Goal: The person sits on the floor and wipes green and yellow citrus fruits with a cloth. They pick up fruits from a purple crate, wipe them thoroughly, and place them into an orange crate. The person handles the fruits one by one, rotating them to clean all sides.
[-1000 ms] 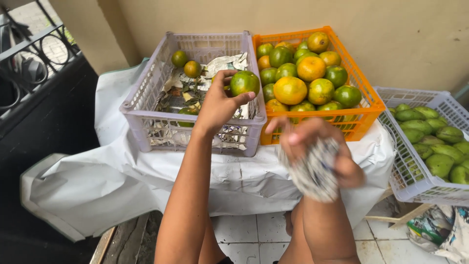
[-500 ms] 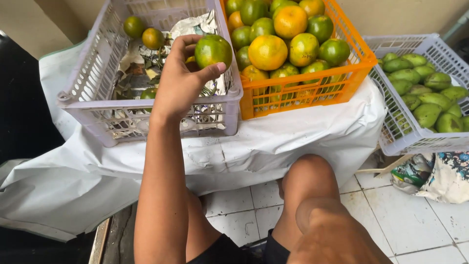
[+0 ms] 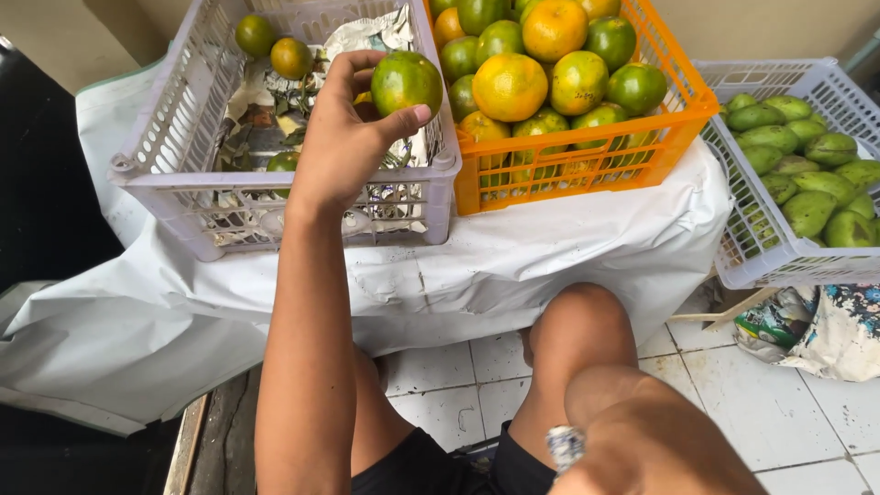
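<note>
Left hand pinching green-orange citrus fruit between thumb and fingers, above right rim of lilac crate | fruit round, no clear long axis | lilac crate: three loose fruits visible, room left | orange crate alongside, heaped | right hand at bottom edge, grip unclear.

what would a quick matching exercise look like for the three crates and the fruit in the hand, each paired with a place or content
Things:
1. lilac crate
2. orange crate
3. white crate
4. green-orange citrus

Descriptions:
A. held in the left hand's fingers
B. piled high with citrus
C. filled with green mangoes
D. lined with paper, only a few fruits inside

Pairs: 1-D, 2-B, 3-C, 4-A
</note>
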